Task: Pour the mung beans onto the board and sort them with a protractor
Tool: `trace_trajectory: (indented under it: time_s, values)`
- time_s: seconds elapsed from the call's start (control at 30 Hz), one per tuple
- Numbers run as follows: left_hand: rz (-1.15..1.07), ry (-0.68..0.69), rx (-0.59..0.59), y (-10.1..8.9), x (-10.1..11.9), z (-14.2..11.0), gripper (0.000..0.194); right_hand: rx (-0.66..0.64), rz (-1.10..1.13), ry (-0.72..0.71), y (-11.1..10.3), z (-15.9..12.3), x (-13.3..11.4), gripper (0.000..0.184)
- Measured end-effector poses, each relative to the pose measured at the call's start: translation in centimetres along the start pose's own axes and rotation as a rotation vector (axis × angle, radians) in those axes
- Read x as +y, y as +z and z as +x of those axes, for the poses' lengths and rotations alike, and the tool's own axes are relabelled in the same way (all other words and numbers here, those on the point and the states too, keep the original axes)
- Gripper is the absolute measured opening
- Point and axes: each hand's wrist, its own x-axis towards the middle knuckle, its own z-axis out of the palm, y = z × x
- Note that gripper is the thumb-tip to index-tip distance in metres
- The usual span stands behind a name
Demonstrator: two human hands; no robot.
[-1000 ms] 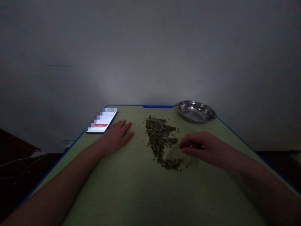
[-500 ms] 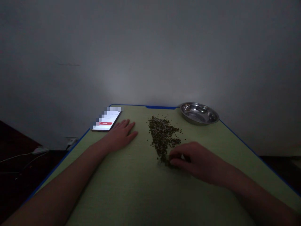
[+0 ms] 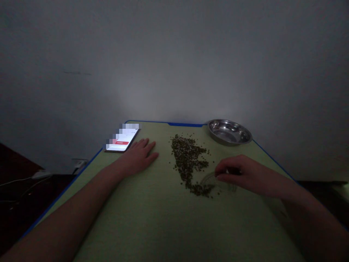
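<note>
My left hand (image 3: 139, 157) lies flat on the light green table (image 3: 152, 218), fingers spread, holding nothing, close beside a phone (image 3: 118, 145). A loose patch of small dark green beans, looking like mung beans (image 3: 187, 154), spreads over the middle of the table, with a short tail curving right at its near end. My right hand (image 3: 242, 173) is just right of that tail, thumb and fingers curled into a pinch. Whatever sits between those fingertips is hidden. Faint curved blur streaks show on its left and below it.
A shiny steel bowl (image 3: 230, 133) stands at the table's back right corner. Blue edging (image 3: 185, 124) runs round the tabletop, and a grey wall (image 3: 174, 65) rises behind it. White cables and a power strip (image 3: 42, 174) lie low at the left, off the table.
My right hand has moved right and slightly away from me, off the near end of the beans. A tail of beans now extends to the right there. My left hand stays put.
</note>
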Motion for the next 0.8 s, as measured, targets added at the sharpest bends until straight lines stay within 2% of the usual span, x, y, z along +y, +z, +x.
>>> trace_trajectory:
  time_s: [0.17,0.27,0.33,0.57,0.8]
  values:
    - [0.013,-0.003,-0.012,-0.2,0.2,-0.1,0.065,-0.141,0.025,0.018,-1.4,-0.7,1.4,0.023]
    - [0.027,0.018,0.014,-0.1,0.1,-0.1,0.064,-0.235,0.042,0.016,-1.1,-0.6,1.2,0.019]
    - [0.023,0.016,0.026,0.1,0.1,-0.2,0.065,-0.252,0.048,0.009,-0.5,-0.2,0.9,0.016]
    - [0.024,-0.018,0.012,0.3,0.1,-0.2,0.067,-0.132,-0.001,-0.044,2.1,2.1,-0.6,0.01]
    - [-0.011,-0.029,0.005,0.2,0.3,-0.2,0.066,0.078,-0.121,-0.058,2.0,5.9,-1.4,0.009]
